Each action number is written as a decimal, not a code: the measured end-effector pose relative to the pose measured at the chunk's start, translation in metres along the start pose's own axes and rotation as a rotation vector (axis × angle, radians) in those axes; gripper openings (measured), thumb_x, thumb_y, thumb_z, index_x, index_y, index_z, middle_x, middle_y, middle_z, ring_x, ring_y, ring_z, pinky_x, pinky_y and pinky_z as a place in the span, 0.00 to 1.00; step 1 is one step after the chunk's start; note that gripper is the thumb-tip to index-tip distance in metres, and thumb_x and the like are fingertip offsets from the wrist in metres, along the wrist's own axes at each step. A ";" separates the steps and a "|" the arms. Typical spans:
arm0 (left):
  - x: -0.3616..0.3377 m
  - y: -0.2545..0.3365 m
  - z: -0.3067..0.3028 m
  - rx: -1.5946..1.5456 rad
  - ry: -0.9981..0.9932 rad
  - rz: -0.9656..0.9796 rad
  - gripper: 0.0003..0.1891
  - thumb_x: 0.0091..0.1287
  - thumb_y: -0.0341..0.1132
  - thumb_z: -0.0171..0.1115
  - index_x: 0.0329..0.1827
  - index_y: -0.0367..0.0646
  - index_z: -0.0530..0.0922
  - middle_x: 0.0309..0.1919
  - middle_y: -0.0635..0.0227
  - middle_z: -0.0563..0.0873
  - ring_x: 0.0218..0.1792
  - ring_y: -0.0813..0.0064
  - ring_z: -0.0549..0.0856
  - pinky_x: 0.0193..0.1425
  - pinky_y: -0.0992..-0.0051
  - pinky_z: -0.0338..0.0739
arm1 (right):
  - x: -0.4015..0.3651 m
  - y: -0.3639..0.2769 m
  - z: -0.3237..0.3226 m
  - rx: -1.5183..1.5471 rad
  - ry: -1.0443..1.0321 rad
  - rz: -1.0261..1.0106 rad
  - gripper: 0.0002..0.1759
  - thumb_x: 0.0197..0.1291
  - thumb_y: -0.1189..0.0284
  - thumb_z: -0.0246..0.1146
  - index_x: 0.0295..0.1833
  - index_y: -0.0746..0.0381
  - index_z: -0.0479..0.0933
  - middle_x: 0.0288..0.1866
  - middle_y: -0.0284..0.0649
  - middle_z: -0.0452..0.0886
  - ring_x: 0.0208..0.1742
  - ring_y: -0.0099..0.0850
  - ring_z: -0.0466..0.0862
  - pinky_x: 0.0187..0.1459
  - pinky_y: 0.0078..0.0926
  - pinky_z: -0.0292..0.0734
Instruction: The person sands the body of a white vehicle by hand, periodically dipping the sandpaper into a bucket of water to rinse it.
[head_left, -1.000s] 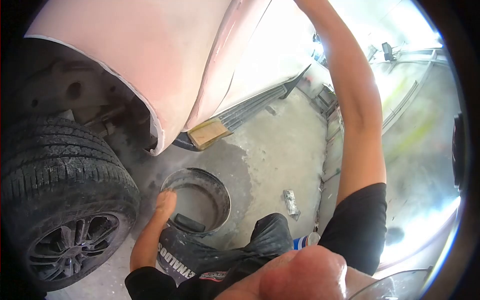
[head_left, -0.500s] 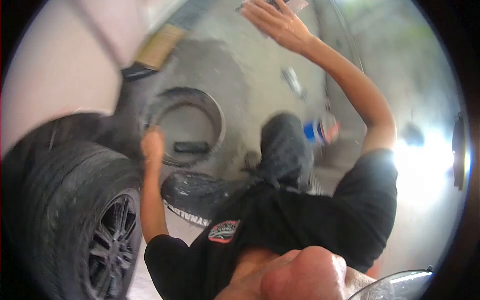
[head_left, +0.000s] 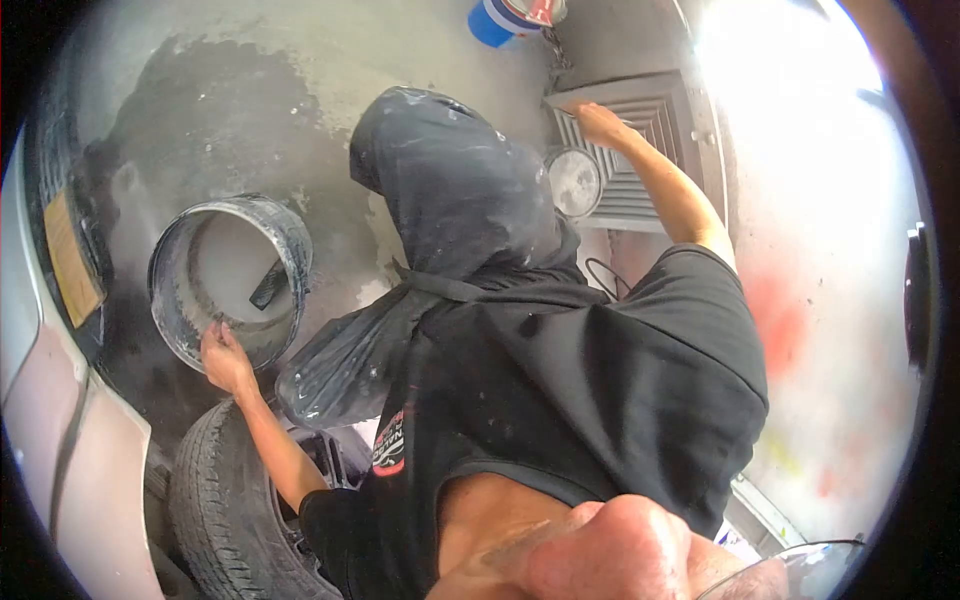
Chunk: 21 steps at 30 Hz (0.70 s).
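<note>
A bucket (head_left: pixel 301 252) with a grey-smeared rim stands on the wet floor at the left. Cloudy liquid fills its bottom, and a dark rectangular block (head_left: pixel 268 286) lies inside against the wall. My left hand (head_left: pixel 228 358) is at the near rim, fingers closed over the edge. Over to the right, my right hand (head_left: pixel 605 125) is in front of a grey slatted vent (head_left: pixel 650 135), fingers curled; what they hold, if anything, is hidden. Just below that hand is a round dusty disc-like thing (head_left: pixel 575 183).
A car wheel (head_left: pixel 225 500) and a pale body panel (head_left: pixel 95 480) are at the lower left. Near them lies a yellow-brown piece (head_left: pixel 72 258). A blue bucket (head_left: pixel 492 25) stands at the top. A paint-marked white wall (head_left: pixel 820 400) rises on the right.
The view has swung, so the bucket appears lower and further left. My right hand has come down from the top to the vent, its flat fingers now curled. My left hand stays at the rim.
</note>
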<state>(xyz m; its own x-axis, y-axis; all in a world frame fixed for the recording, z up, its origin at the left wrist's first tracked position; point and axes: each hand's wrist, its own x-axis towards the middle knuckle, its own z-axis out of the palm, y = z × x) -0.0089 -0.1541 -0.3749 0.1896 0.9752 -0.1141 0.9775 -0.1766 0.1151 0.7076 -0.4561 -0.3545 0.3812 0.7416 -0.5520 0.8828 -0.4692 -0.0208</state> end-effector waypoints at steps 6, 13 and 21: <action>-0.001 -0.003 -0.001 0.037 -0.024 -0.036 0.18 0.76 0.47 0.62 0.57 0.42 0.85 0.49 0.58 0.91 0.47 0.55 0.90 0.49 0.58 0.81 | 0.032 0.039 0.070 0.123 0.024 0.048 0.31 0.54 0.84 0.59 0.66 0.59 0.80 0.58 0.56 0.85 0.59 0.54 0.85 0.58 0.48 0.81; 0.001 -0.005 -0.003 0.024 0.053 -0.112 0.19 0.74 0.49 0.64 0.55 0.45 0.87 0.48 0.61 0.92 0.47 0.56 0.90 0.50 0.59 0.83 | 0.080 -0.010 0.063 0.032 -0.343 0.049 0.24 0.55 0.85 0.58 0.58 0.64 0.84 0.57 0.58 0.85 0.57 0.57 0.85 0.55 0.49 0.80; -0.008 -0.012 -0.011 -0.224 0.156 -0.161 0.17 0.73 0.46 0.65 0.56 0.46 0.85 0.47 0.61 0.91 0.50 0.56 0.89 0.54 0.59 0.82 | 0.046 -0.032 0.087 0.363 -0.201 -0.155 0.16 0.55 0.79 0.61 0.50 0.68 0.84 0.49 0.59 0.87 0.51 0.56 0.87 0.48 0.51 0.80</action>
<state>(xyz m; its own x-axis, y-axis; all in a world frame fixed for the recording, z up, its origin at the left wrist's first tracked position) -0.0234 -0.1585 -0.3647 0.0002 1.0000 0.0024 0.9460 -0.0010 0.3243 0.6727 -0.4483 -0.4519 0.1590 0.7256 -0.6695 0.7582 -0.5241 -0.3879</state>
